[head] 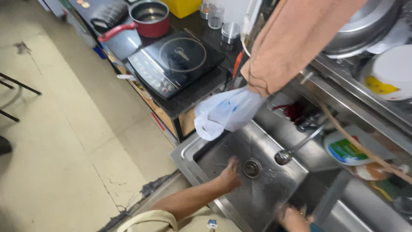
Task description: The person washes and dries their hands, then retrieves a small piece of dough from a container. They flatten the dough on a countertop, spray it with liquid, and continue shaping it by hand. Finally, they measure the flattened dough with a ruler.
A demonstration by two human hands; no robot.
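Note:
My left hand (229, 175) reaches down into the steel sink (262, 202), its fingers resting on the wet bottom just left of the round drain (251, 168). It holds nothing that I can see. A beige sleeve covers the upper arm at the lower edge. My right hand (293, 215) is low in the frame at the sink's near side, blurred, and I cannot tell its grip. The faucet spout (288, 154) hangs over the basin, right of the drain.
A white plastic bag (223, 112) hangs over the sink's far corner under an orange towel (292, 43). A black induction cooktop (176, 60) and a red pot (150, 17) sit on the counter. A round tub with a green label (345, 150) stands by the tap; a dish rack (386, 73) holds plates.

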